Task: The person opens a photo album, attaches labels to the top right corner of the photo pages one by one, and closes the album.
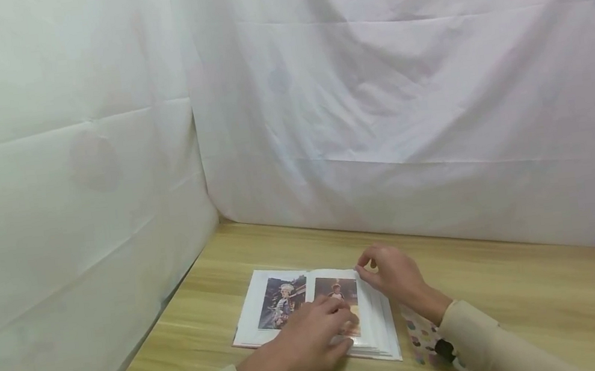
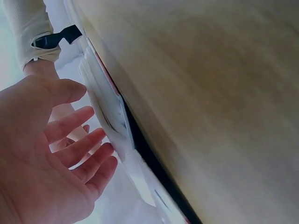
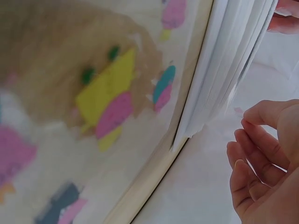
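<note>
An opened photo album [image 1: 383,327] lies on the table, a photo [image 1: 281,302] of a figure in a pale hat on its left page and another photo [image 1: 337,293] on the right. My left hand [image 1: 313,335] rests over the right page with loosely bent fingers, partly covering that photo. At the far right corner of this page, my right hand [image 1: 394,272] pinches the page corner between thumb and forefinger. In the right wrist view, the stacked album pages [image 3: 224,60] stand next to that hand [image 3: 266,158], whose thumb and forefinger tips meet.
A clear sheet or bag [image 1: 422,338] printed with colourful ice-pop shapes lies right of the album, partly under my right forearm. The wood-grain table [image 1: 504,285] meets a white cloth [image 1: 403,108] behind and another at the left. A black strap [image 2: 56,38] circles my right wrist.
</note>
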Available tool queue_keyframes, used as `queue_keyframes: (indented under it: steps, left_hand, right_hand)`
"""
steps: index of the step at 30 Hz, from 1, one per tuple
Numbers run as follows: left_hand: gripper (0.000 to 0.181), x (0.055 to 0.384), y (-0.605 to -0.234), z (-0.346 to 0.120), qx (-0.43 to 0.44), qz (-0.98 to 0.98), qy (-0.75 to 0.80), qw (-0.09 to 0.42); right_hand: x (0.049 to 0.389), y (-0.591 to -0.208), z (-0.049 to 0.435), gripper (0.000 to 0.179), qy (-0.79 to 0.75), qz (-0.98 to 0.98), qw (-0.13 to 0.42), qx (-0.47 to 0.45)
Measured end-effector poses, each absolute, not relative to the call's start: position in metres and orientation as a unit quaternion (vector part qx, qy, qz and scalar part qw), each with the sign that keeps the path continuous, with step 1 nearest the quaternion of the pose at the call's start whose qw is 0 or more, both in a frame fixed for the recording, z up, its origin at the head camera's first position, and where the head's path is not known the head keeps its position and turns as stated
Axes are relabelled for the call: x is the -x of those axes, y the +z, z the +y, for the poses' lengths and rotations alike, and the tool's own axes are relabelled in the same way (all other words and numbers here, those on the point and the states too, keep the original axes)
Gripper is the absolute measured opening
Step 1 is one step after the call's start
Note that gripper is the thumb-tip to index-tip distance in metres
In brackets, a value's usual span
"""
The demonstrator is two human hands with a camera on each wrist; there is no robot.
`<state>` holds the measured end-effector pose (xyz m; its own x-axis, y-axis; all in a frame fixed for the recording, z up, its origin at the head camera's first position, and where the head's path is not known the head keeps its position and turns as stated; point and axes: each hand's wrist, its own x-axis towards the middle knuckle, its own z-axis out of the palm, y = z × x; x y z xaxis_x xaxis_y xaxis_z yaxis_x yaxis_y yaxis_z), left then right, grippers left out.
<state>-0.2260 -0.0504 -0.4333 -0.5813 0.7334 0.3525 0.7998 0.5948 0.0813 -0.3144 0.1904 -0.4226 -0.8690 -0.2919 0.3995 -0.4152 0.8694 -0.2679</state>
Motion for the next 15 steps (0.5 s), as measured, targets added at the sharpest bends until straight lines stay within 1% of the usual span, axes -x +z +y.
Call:
queue_keyframes:
  steps: [4,8,15]
  left_hand:
    - [0.025,0.2247,-0.4351,-0.0484,0.433,-0.882,-0.118,0.146]
    - [0.024,0.2240,-0.4343,-0.0479,0.428,-0.885,-0.117,0.138]
    - [0.023,0.2229,-0.4348,-0.0467,0.424,-0.888,-0.111,0.141]
  right_hand:
    - [0.3154,-0.4242,0.1904,0.007,0.170,-0.951,0.179,-0.188]
    - [0.3158,-0.4239,0.1902,0.007,0.168,-0.951,0.179,-0.188]
    - [0.3156,-0.4234,0.1891,0.005,0.160,-0.954,0.164,-0.192]
